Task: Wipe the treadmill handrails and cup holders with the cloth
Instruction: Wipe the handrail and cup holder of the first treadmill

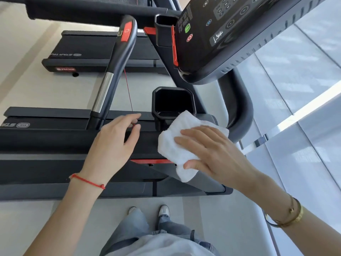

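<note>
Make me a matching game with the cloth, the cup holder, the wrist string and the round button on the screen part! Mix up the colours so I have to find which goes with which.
Things:
1. cloth
2. cup holder
3. wrist string
4. upper round button on the console

Colours:
A. green
B. white
C. red
D. black

Right pairs: 1-B, 2-D, 3-C, 4-A.

The right hand presses the white cloth just below the black cup holder, and the red string is on the left hand's wrist.
</note>
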Available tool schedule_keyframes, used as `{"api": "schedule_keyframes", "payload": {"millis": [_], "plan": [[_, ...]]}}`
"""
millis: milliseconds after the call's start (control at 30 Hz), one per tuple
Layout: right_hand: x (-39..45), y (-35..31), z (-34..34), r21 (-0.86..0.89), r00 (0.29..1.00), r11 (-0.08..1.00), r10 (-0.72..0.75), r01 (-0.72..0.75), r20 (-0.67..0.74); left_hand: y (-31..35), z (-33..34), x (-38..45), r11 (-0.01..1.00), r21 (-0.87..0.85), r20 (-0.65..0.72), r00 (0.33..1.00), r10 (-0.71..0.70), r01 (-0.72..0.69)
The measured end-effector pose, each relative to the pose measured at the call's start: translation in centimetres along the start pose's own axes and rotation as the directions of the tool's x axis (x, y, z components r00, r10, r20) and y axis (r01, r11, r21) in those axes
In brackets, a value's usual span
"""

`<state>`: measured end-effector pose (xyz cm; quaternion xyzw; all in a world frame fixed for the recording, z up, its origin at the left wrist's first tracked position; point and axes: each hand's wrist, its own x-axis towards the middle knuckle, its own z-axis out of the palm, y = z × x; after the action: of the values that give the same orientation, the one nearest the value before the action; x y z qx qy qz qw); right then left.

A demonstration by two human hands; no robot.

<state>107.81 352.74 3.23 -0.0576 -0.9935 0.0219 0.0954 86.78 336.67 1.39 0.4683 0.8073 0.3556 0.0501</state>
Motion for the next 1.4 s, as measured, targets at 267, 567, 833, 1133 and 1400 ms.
{"api": "schedule_keyframes", "payload": {"millis": [267, 567, 833, 1133, 1400], "plan": [[4.5, -5.8, 4.9, 0.007, 0.947, 0.963, 0.266, -0.27, -0.18, -3.9, -2.7, -1.4, 0.998, 0.026, -0.019, 0.998, 0.064, -0.064], [9.6, -11.5, 8.9, -0.047, 0.812, 0.923, 0.31, -0.382, -0.495, -10.0, -6.9, -2.5, 0.986, 0.097, 0.017, 0.991, 0.133, -0.134], [9.5, -12.1, 9.0, 0.11, 0.583, 0.773, 0.556, -0.625, -0.593, -12.0, -8.4, -2.6, 0.972, 0.097, 0.101, 0.974, 0.203, -0.213], [11.4, -14.2, 10.5, 0.033, 0.715, 0.888, 0.392, -0.46, -0.579, -12.3, -8.2, -2.6, 0.966, 0.118, 0.081, 0.972, 0.222, -0.231], [8.4, -9.9, 9.8, 0.067, 0.606, 0.842, 0.438, -0.535, -0.664, -12.4, -7.9, -2.7, 0.967, 0.142, 0.053, 0.977, 0.206, -0.211]]}}
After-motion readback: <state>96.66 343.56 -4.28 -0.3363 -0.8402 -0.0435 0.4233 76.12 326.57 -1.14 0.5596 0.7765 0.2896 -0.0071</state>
